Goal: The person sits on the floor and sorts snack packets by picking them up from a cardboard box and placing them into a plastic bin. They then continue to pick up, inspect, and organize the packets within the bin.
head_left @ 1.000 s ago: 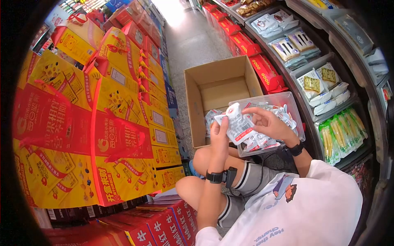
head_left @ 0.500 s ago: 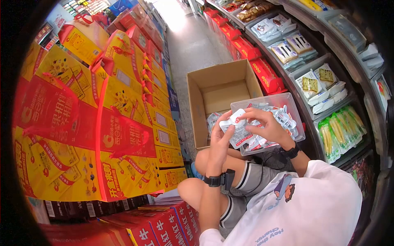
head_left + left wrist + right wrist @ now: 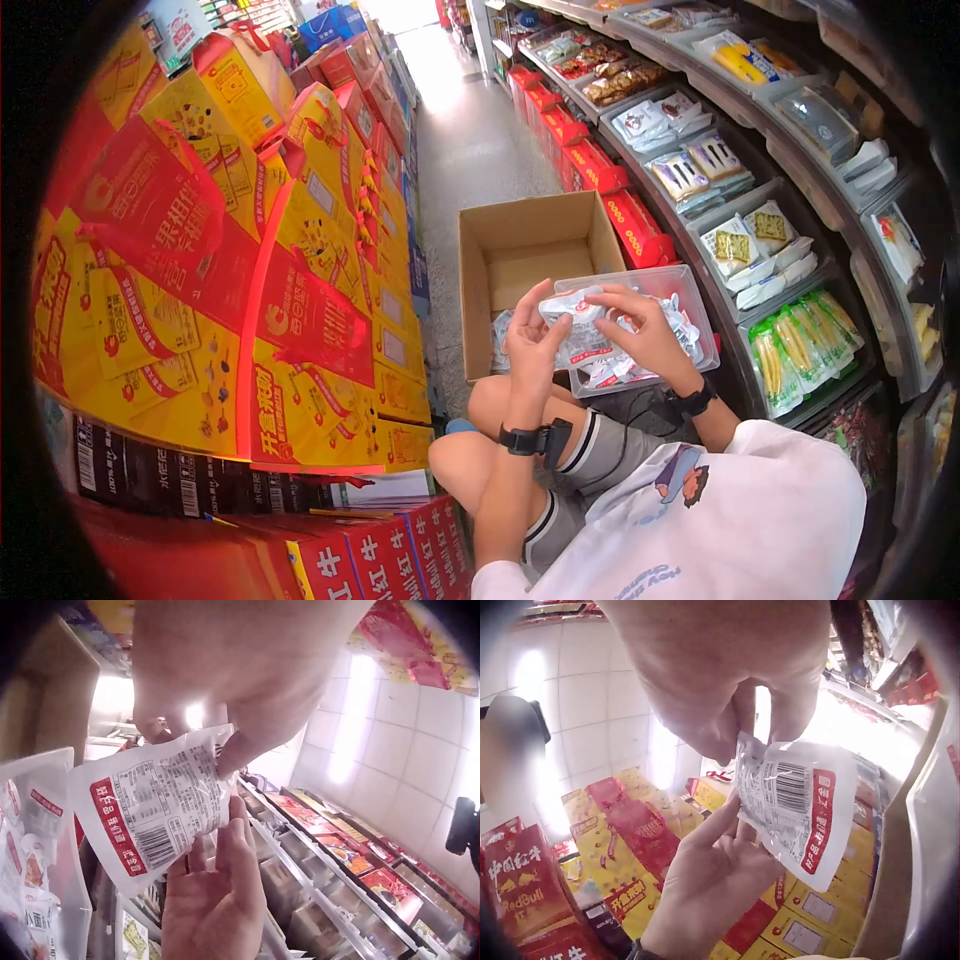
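Observation:
Between both hands is a white snack packet (image 3: pixel 150 806) with a red strip and a barcode. My left hand (image 3: pixel 532 340) pinches its upper edge between thumb and fingers. From the other side my right hand (image 3: pixel 648 335) grips the same edge, thumb and fingertips close to those of the left. The right wrist view has the packet's printed back turned to the camera, its red-striped end hanging away from the fingers. Under the hands stands a clear plastic bin (image 3: pixel 708 335), filled with similar white and red packets (image 3: pixel 690 325).
An opened cardboard box (image 3: pixel 540 225) stands beside the bin, with more packets in its near corner. Shelves of packaged snacks (image 3: pixel 735 245) line the right side. Yellow and red gift boxes (image 3: pixel 320 330) are stacked on the left. Red drink cartons (image 3: pixel 390 550) sit at the lower left.
My right hand has come in from beside the packet and taken hold of its upper edge next to the left. The packet has tipped flatter, and the head view has shifted upward.

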